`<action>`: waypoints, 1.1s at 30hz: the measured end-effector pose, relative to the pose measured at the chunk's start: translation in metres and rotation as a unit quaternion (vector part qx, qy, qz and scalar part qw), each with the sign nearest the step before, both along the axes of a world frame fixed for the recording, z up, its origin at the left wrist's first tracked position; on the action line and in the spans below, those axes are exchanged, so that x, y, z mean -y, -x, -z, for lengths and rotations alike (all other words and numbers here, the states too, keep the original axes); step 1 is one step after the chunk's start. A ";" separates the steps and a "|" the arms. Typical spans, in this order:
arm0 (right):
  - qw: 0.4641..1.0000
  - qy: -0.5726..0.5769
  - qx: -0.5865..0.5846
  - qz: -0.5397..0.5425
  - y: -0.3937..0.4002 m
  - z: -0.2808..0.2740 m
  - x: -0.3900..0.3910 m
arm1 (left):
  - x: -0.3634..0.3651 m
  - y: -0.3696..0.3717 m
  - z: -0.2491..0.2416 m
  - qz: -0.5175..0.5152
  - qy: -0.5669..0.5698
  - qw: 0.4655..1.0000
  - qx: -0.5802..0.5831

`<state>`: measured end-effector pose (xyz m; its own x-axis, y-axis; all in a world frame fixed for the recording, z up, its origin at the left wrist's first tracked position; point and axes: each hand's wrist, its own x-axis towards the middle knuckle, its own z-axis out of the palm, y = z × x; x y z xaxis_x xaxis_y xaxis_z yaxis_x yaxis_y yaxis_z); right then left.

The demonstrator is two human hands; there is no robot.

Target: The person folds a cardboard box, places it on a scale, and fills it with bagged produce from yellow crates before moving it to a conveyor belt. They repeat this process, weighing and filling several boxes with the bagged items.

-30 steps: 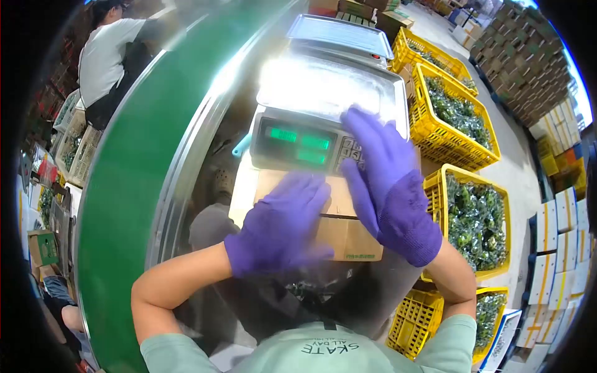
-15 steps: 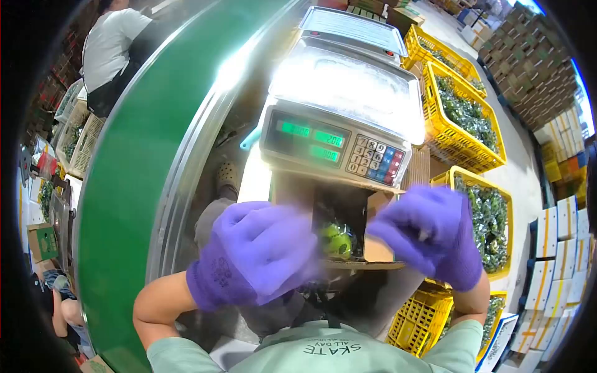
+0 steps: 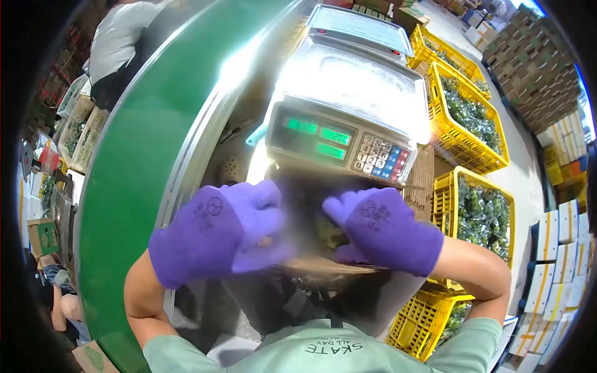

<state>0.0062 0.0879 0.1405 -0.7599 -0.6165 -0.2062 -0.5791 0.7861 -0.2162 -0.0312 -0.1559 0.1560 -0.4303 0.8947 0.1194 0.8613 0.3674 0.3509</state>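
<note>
Both of my hands wear purple gloves. My left hand (image 3: pixel 224 230) is at the left side of a cardboard box (image 3: pixel 323 266), its fingers blurred by motion. On the box's right side is my right hand (image 3: pixel 385 227), fingers curled inward over the edge; whether it grips anything is hidden. Between them, a blurred greenish item (image 3: pixel 329 233) lies in the dark box opening. Just beyond the box stands a silver weighing scale (image 3: pixel 348 81) with lit green displays and a keypad.
A green conveyor belt (image 3: pixel 134 180) with a metal rail runs along the left. Yellow crates (image 3: pixel 476 165) of wrapped green produce line the right. White boxes (image 3: pixel 547 255) are stacked farther right. A co-worker in a light shirt (image 3: pixel 121 40) is beyond the belt.
My left hand has shifted left and slightly up. My right hand has moved left, towards the box opening. The green item looks more blurred and covered.
</note>
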 end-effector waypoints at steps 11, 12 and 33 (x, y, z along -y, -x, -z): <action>0.999 0.025 0.029 -0.034 0.001 0.018 0.019 | 0.008 -0.001 0.032 -0.011 -0.133 0.989 0.069; 0.999 0.024 0.026 -0.033 -0.001 0.015 0.018 | 0.009 -0.002 0.033 -0.024 -0.146 0.986 0.078; 0.983 0.076 0.103 0.130 0.019 -0.038 -0.014 | 0.010 -0.002 0.036 -0.007 -0.154 0.988 0.006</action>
<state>-0.0124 0.1017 0.1789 -0.8475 -0.4423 -0.2934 -0.2941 0.8514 -0.4342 -0.0288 -0.1660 0.1195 -0.4449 0.8109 0.3800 0.8522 0.2530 0.4579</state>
